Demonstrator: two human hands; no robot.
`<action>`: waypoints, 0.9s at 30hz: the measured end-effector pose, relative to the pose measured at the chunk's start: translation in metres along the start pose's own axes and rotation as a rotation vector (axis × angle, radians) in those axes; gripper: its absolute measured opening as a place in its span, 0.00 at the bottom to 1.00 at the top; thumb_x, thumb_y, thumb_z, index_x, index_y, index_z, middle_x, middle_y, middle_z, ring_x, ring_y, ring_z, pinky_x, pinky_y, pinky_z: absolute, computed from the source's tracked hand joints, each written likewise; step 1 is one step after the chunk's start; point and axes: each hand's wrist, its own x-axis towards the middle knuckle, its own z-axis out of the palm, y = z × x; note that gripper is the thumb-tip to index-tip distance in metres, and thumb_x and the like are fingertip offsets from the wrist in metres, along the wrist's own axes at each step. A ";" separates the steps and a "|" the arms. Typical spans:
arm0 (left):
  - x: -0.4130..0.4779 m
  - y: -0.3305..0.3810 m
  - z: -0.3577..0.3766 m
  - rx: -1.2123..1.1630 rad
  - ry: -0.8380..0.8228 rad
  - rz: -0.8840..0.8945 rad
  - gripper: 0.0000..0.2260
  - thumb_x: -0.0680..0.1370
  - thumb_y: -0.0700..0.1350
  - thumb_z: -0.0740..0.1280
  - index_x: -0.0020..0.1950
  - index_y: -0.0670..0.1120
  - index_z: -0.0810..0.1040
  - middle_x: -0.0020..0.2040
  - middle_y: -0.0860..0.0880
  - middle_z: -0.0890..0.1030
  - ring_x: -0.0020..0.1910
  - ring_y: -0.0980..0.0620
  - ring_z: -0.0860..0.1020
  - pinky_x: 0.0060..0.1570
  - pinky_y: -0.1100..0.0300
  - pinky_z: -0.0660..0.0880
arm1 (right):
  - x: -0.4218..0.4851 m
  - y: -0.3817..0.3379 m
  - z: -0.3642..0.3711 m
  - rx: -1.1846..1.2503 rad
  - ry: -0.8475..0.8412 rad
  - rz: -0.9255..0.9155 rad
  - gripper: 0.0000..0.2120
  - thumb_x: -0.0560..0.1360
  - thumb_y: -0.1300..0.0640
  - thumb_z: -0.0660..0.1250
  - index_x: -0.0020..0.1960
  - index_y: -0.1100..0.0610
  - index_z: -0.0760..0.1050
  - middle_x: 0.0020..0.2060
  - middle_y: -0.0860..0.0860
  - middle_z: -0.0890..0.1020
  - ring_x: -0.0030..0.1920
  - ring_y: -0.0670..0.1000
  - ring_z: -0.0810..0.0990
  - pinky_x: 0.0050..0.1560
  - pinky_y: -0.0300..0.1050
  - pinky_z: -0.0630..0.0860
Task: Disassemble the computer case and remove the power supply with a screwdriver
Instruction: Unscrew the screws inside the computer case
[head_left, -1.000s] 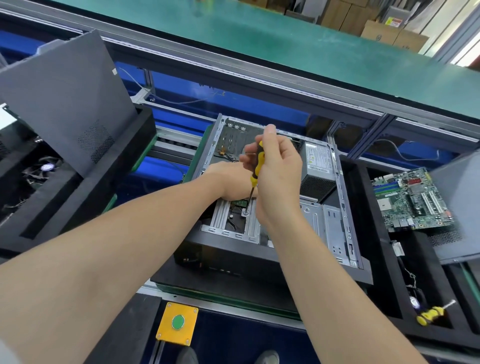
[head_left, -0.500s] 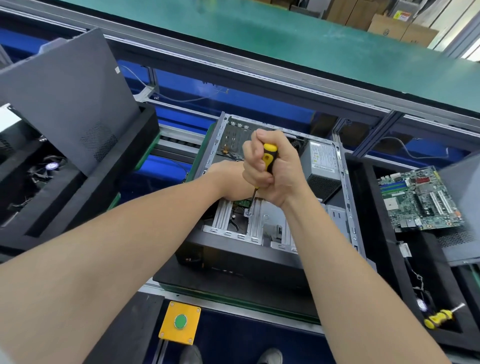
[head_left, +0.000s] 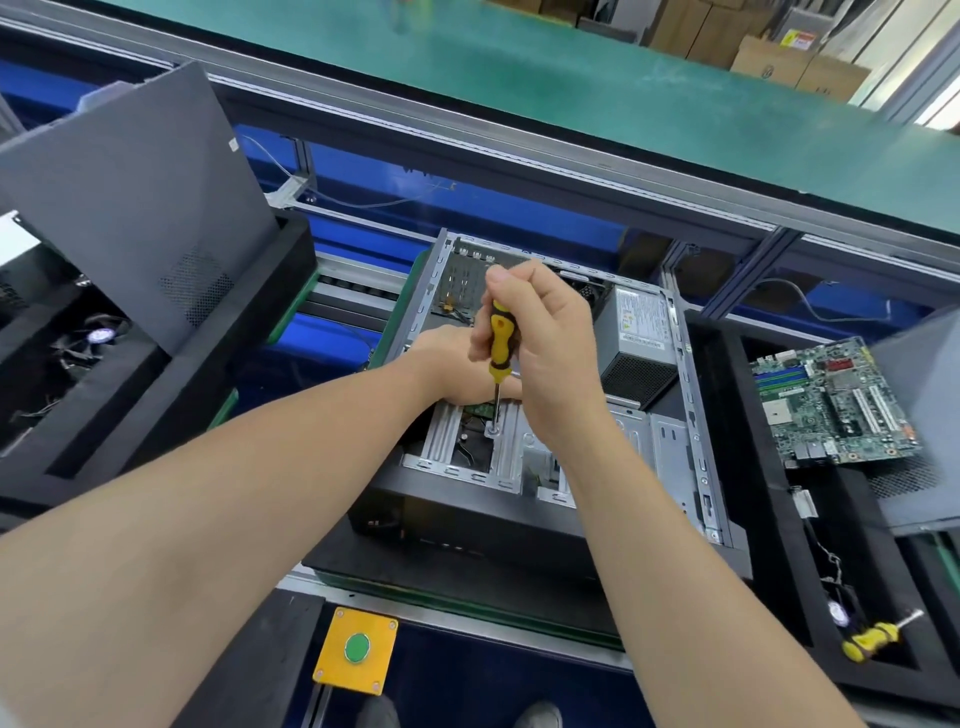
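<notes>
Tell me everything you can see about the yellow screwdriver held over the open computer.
The screwdriver has a yellow handle with black bands, seemingly plastic, and a thin metal shaft. It stands nearly upright, tip down on a silver bracket inside the computer case. The right hand grips the handle, thumb at its top. The left hand lies just behind the shaft; contact is unclear.

This is an electronics factory workshop. Far beyond the right hand (head_left: 550, 358) runs a long green work surface (head_left: 519, 88) on a grey aluminium frame (head_left: 467, 136), with brown cardboard cartons (head_left: 795, 65) behind it. Right of the hand, a green bare circuit board (head_left: 831, 405) lies in a black foam tray (head_left: 727, 415); nearer than the hand sits a yellow box with a green button (head_left: 356, 648).
</notes>
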 end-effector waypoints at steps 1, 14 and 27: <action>0.000 0.000 0.001 0.019 -0.016 0.021 0.25 0.59 0.66 0.39 0.33 0.51 0.66 0.34 0.51 0.72 0.40 0.44 0.76 0.47 0.51 0.76 | -0.005 -0.002 0.005 -0.033 0.112 -0.006 0.14 0.84 0.56 0.66 0.43 0.62 0.78 0.32 0.59 0.79 0.31 0.56 0.77 0.35 0.49 0.77; 0.005 -0.011 0.016 -0.166 0.111 -0.156 0.06 0.77 0.45 0.66 0.42 0.46 0.74 0.41 0.48 0.78 0.47 0.45 0.78 0.49 0.52 0.79 | 0.003 0.002 0.019 -0.043 0.000 0.021 0.20 0.81 0.52 0.62 0.32 0.56 0.65 0.25 0.49 0.62 0.26 0.48 0.56 0.29 0.38 0.56; 0.004 -0.003 0.009 -0.151 0.095 -0.027 0.13 0.78 0.45 0.56 0.33 0.51 0.66 0.33 0.54 0.71 0.33 0.54 0.71 0.33 0.58 0.65 | 0.040 0.010 -0.034 0.526 -0.814 0.312 0.14 0.75 0.52 0.71 0.44 0.56 0.66 0.24 0.48 0.64 0.22 0.46 0.56 0.24 0.38 0.54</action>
